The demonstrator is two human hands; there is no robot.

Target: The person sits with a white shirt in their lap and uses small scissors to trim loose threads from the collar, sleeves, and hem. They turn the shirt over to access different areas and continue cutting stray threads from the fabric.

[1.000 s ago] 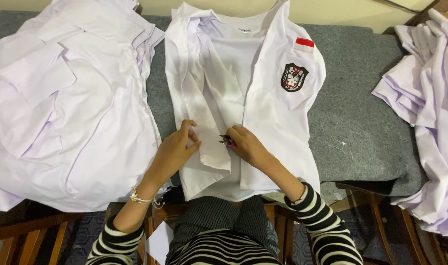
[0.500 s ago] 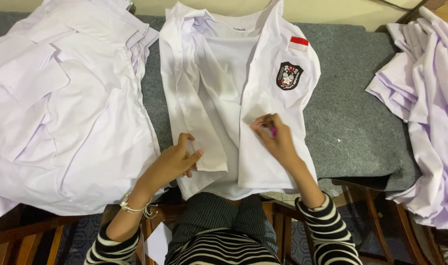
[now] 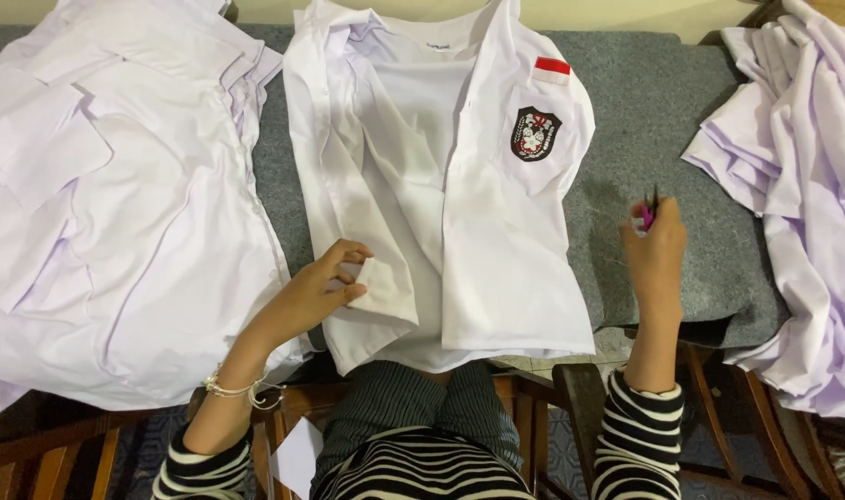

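Observation:
A white uniform shirt [image 3: 496,268] lies open on the grey cloth-covered table [image 3: 663,111], with a black crest badge [image 3: 534,133] and a small red-and-white flag patch [image 3: 552,69] on its chest. My left hand [image 3: 316,292] pinches the folded lower edge of the shirt's left front panel. My right hand [image 3: 656,252] is off to the right of the shirt, above the grey cloth, holding a small pink-handled cutting tool [image 3: 647,213] upright between the fingers.
A stack of white shirts [image 3: 107,194] covers the left of the table. A crumpled heap of white shirts [image 3: 802,185] hangs over the right edge. Wooden chair frames [image 3: 570,407] stand below, beside my striped lap.
My right hand has moved from the shirt's middle out to the right with the small tool. My left hand stays on the shirt's lower edge, now pinching the folded panel.

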